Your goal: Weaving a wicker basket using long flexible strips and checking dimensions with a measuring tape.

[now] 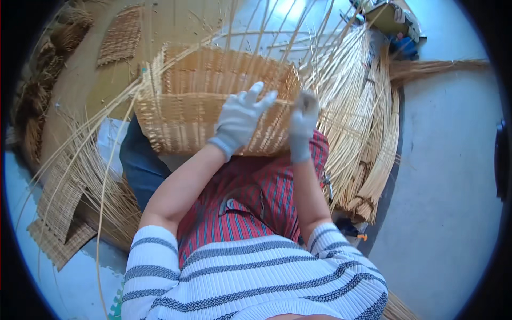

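Note:
A woven wicker basket (184, 125), long and honey-brown, rests on my lap with its open side up. Loose, unwoven strands stick out from its far rim and its left corner. My left hand (238, 118), in a pale grey glove, lies over the near rim, fingers spread and stretched out against the basket. At the basket's right end, my right hand (304, 125), also gloved, is closed by the rim. Motion softens its outline, and whatever lies within its fingers is hidden. A few thin strands (354, 136) trail off to the right beside it.
Bundles of pale straw-like strands (346, 80) lie on the floor to the right. More loose strands (101, 176) lie at left, near flat woven panels (61, 200). Another woven panel (121, 34) is at the far left. A brown fibre bundle (437, 68) lies far right.

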{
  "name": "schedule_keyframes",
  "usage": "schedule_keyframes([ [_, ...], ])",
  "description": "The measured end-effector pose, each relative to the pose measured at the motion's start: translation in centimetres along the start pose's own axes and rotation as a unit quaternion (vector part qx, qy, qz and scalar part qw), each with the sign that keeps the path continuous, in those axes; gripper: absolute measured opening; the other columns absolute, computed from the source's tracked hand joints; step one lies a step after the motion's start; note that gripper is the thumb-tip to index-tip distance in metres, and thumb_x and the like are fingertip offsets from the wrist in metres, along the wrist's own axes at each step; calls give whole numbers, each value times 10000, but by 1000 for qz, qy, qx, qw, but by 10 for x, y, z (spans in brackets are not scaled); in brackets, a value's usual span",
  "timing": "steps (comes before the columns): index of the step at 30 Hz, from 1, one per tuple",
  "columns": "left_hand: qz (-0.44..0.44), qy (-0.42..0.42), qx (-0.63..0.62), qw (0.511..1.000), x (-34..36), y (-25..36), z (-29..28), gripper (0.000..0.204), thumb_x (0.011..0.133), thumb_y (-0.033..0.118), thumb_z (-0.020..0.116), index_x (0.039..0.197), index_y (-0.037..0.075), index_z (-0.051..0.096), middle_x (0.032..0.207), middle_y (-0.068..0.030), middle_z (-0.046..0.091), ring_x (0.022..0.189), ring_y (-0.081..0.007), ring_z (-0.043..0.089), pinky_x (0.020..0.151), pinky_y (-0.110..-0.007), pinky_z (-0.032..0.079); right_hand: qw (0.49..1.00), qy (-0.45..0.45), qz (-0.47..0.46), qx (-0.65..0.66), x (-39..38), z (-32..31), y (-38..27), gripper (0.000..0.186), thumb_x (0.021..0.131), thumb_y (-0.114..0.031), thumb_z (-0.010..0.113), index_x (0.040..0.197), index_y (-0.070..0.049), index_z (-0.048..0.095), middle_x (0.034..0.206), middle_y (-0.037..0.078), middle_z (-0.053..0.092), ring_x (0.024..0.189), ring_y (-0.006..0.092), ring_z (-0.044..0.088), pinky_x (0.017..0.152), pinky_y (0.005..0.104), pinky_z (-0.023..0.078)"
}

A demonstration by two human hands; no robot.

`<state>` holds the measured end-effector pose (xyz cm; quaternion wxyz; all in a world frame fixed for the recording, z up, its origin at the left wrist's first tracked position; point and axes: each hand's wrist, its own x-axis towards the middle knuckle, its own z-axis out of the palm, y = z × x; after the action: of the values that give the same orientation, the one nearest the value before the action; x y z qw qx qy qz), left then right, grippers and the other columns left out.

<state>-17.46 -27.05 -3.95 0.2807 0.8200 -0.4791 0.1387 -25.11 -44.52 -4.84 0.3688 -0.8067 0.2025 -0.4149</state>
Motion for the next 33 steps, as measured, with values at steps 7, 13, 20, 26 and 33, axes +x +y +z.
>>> schedule_keyframes([
  [7, -77, -206, 164, 962, 18, 34, 31, 693, 900, 69, 566, 1530, 292, 382, 1049, -119, 529, 688, -228, 611, 617, -365, 513, 983, 23, 40, 177, 33, -26, -3, 546, 975, 11, 536, 1497, -86, 407, 1143, 91, 612, 892, 142, 603, 786, 305, 535],
  [13, -64, 108, -314, 941, -9, 1, 6, 396, 881, 104, 689, 1255, 235, 675, 1244, -99, 603, 1014, -292, 639, 850, -408, 521, 954, -15, 216, 207, -100, -26, -2, 349, 1031, -38, 530, 1379, -55, 533, 914, 8, 635, 767, 63, 577, 707, 216, 502],
  [20, -495, 155, -221, 826, -150, -160, -75, 469, 926, 277, 695, 1281, -9, 587, 1188, -239, 666, 1139, -389, 608, 1006, -429, 454, 905, -286, 148, 278, -108, 82, -144, 233, 1014, -16, 537, 1220, 13, 641, 1040, 68, 700, 991, 130, 639, 893, 268, 511],
  [26, -462, 163, -165, 856, -205, -85, -89, 476, 889, 220, 714, 1278, -19, 582, 1149, -189, 677, 1051, -297, 665, 929, -389, 507, 927, -250, 220, 173, -75, 180, -208, 953, 862, -518, 726, 1515, 47, 322, 1406, 265, 532, 1331, 328, 513, 1088, 371, 414],
  [33, -317, 177, -88, 928, -230, -46, -120, 437, 905, 121, 701, 1320, 47, 584, 1252, -178, 598, 1172, -352, 584, 1036, -430, 454, 705, -279, 512, 403, -87, 258, -169, 1266, 755, -458, 859, 1570, -40, -16, 1563, 250, 244, 1332, 355, 455, 911, 532, 515],
])
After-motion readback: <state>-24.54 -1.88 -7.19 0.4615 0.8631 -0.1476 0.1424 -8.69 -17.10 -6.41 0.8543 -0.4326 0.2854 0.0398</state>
